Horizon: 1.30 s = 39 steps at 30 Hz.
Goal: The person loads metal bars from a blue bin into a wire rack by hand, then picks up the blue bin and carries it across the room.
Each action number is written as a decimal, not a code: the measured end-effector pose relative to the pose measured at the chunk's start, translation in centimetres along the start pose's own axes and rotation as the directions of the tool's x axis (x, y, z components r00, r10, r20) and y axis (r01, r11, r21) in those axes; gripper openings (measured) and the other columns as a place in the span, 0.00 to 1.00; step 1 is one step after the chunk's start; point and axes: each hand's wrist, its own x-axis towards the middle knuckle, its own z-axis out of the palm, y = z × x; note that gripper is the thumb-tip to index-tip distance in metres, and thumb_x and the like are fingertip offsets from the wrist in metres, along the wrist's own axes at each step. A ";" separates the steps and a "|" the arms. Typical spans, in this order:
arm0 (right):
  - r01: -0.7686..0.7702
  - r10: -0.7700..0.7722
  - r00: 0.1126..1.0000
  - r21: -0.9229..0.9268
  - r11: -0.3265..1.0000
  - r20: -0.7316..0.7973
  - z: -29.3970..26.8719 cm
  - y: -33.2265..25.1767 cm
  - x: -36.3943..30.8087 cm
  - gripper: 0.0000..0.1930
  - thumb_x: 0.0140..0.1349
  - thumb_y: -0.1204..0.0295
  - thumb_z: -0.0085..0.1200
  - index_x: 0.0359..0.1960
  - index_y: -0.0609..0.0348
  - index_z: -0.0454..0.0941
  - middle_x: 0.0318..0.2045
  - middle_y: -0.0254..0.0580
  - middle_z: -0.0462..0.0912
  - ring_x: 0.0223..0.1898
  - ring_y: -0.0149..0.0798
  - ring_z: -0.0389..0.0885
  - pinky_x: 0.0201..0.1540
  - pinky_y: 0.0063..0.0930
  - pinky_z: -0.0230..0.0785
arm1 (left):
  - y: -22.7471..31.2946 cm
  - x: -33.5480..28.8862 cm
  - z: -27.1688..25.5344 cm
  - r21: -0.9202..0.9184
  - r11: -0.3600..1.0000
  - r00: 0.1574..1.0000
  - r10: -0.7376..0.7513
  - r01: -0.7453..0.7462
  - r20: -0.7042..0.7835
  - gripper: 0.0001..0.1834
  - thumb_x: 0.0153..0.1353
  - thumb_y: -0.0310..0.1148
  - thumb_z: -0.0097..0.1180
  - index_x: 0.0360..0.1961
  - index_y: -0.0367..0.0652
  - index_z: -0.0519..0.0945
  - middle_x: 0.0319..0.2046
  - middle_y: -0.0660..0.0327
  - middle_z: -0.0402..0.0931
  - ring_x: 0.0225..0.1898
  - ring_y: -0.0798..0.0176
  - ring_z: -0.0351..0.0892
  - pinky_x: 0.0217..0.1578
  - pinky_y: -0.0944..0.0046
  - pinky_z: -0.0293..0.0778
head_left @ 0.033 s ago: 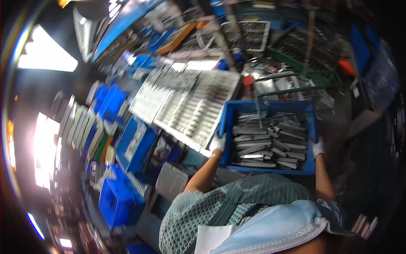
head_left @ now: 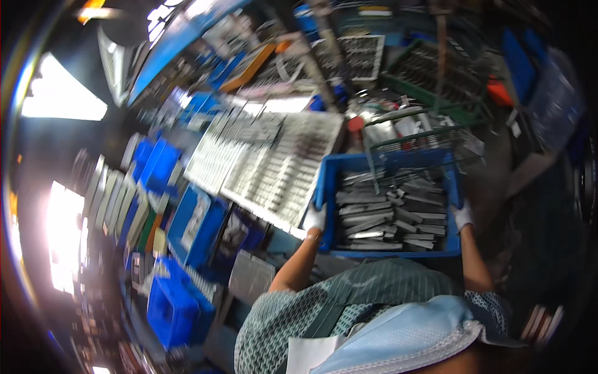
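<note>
A blue plastic crate (head_left: 396, 254) sits in front of my body, holding many loose grey metal strips (head_left: 387, 215) that lie mostly crosswise. My left hand (head_left: 315, 218), in a white glove, grips the crate's left side. On the opposite side my right hand (head_left: 462, 217), gloved in white too, holds the right wall. The fingers of both hands are partly hidden by the crate's edges. Just beyond the crate's far rim stands a green metal rack (head_left: 417, 134), with a thin bar reaching down over the strips.
A white slotted tray (head_left: 280, 168) full of rows of small parts lies left of the crate. Further left are blue bins (head_left: 174, 302) and a grey box (head_left: 251, 275). A green-framed tray (head_left: 436, 75) and an orange-red object (head_left: 496, 90) are at the far right.
The whole view has shifted slightly, with the crate and the surroundings now a little further left in the picture. Both hands keep their hold on the crate.
</note>
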 end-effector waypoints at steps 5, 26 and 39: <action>-0.105 0.105 0.994 0.009 0.994 0.015 -3.9 -7.0 -4.0 0.24 0.44 0.59 0.57 0.41 0.59 0.67 0.37 0.56 0.75 0.41 0.55 0.72 0.43 0.40 0.64 | -0.1 -0.2 0.0 0.094 0.995 0.999 0.036 -0.036 -0.002 0.29 0.51 0.48 0.50 0.50 0.42 0.65 0.39 0.48 0.74 0.41 0.46 0.74 0.41 0.54 0.68; -0.093 0.093 0.996 -0.049 0.994 0.011 -3.5 -6.1 -3.6 0.26 0.45 0.55 0.56 0.40 0.59 0.65 0.36 0.58 0.74 0.41 0.56 0.72 0.42 0.41 0.65 | 0.0 0.7 0.5 0.232 0.971 0.998 0.066 -0.064 0.000 0.30 0.52 0.50 0.47 0.51 0.41 0.63 0.41 0.43 0.71 0.41 0.41 0.72 0.41 0.52 0.67; -0.131 0.127 0.991 -0.134 0.982 -0.039 -4.0 -8.0 -4.2 0.29 0.45 0.59 0.56 0.47 0.59 0.63 0.39 0.59 0.73 0.44 0.56 0.71 0.44 0.41 0.64 | -2.8 1.4 1.2 0.180 0.966 0.975 0.205 -0.187 -0.089 0.32 0.52 0.53 0.48 0.49 0.39 0.66 0.40 0.45 0.72 0.41 0.43 0.72 0.41 0.53 0.66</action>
